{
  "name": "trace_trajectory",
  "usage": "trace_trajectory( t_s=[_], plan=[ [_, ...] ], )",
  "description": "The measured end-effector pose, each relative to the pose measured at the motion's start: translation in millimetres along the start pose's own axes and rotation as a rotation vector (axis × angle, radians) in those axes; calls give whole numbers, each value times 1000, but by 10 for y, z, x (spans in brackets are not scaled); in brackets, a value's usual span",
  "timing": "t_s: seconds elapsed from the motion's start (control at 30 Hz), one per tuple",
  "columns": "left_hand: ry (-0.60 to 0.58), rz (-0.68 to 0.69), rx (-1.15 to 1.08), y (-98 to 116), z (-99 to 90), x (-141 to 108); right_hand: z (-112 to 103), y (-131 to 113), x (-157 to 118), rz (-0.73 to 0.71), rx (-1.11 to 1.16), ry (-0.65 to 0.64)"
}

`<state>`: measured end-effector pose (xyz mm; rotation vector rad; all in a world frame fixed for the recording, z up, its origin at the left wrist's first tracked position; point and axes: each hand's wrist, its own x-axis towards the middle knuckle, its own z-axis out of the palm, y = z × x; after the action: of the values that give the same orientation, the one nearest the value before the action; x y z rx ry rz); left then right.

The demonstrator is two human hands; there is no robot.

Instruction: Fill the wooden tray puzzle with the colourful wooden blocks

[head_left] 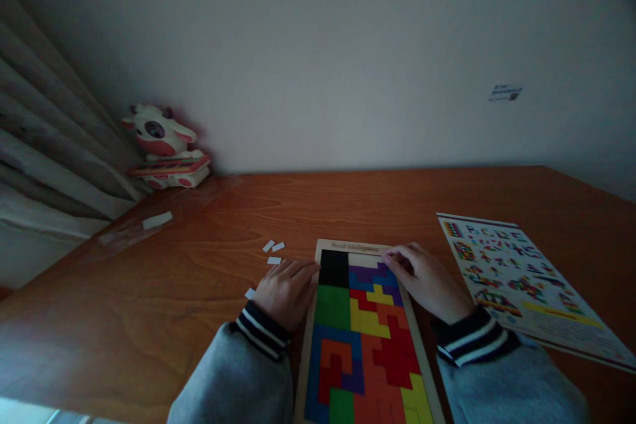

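A wooden puzzle board (324, 244) lies on the table in front of me, filled with coloured flat pieces. My left hand (288, 288) rests at its upper left edge, palm down, fingertips on the frame beside the black square (334, 269). Just below that is a green square (333, 307). At the upper right corner, my right hand (427, 278) has thumb and forefinger brought together over the frame, near a purple piece (366, 276) and a pale strip (362, 260). Whatever is between those fingertips is too small to make out.
Several small white tiles (274, 260) lie left of the board. A printed pattern sheet (527, 285) lies to the right. At the back left stands a toy cow (166, 146), with clear plastic wrap (116, 242) nearby. A curtain (44, 126) hangs at left; a wall closes the back.
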<state>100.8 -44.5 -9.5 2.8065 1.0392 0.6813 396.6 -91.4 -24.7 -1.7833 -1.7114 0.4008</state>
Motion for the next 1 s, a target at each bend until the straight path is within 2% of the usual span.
trace_trajectory(
  t_s=[0.13,0.3,0.43,0.53,0.63,0.77,0.87,1.0],
  plan=[
    [-73,14,3,-293,-97,-118,2,3,-4,8,-3,0],
    [-46,74,-4,-355,-90,-155,-1,20,-4,2,-18,0],
    [-30,31,14,-290,-95,-126,-37,-14,-1,-7,-32,34],
    [24,6,-14,-205,-82,-101,-58,-156,-23,-30,23,41],
    [125,51,-62,-51,-62,-63,-45,-411,-83,-130,130,-89],
    [216,185,-137,183,-63,-6,26,-750,-179,-226,259,-278],
    [265,246,-185,285,-71,11,88,-866,-201,-260,307,-316],
    [290,223,-227,308,-62,11,91,-849,-159,-289,309,-278]
  ],
)
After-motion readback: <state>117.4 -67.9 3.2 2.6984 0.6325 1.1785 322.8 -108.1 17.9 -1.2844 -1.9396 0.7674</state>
